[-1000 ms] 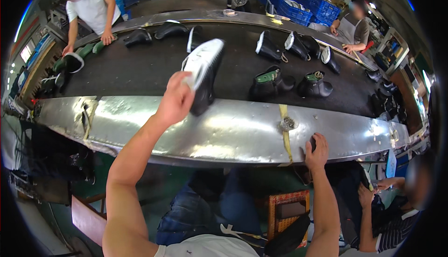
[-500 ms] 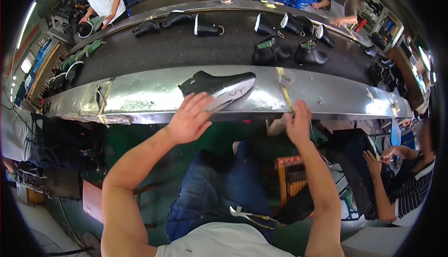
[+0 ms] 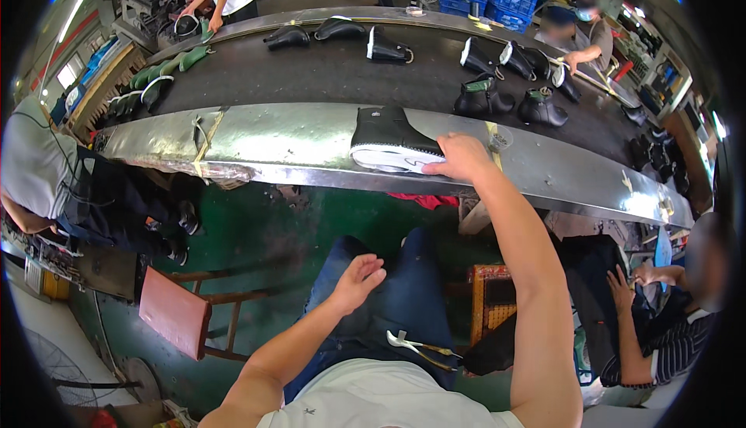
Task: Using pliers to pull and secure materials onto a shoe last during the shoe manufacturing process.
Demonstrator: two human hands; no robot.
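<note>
A black ankle boot (image 3: 386, 129) with a white sole lies on its side on the metal ledge in front of me, its sole facing me and its toe to the right. My right hand (image 3: 464, 158) is closed round the toe, thumb against the sole. Dark marks are drawn on that sole. Over my lap, well below the ledge, my left hand (image 3: 357, 282) is empty, with loosely curled fingers apart from the thumb. Pincers (image 3: 423, 349) with a pale head and yellowish handles rest on my lap.
Beyond the ledge, a dark belt (image 3: 311, 67) carries several black boots (image 3: 483, 100) and green ones (image 3: 171, 67). A small clear dish (image 3: 501, 138) sits right of my hand. A stool (image 3: 175, 311) stands at left; a seated co-worker's hands (image 3: 622, 284) are at right.
My left hand has left the boot's side and drawn back over my lap. My right hand has moved left onto the toe. The boot has turned, its sole now toward me.
</note>
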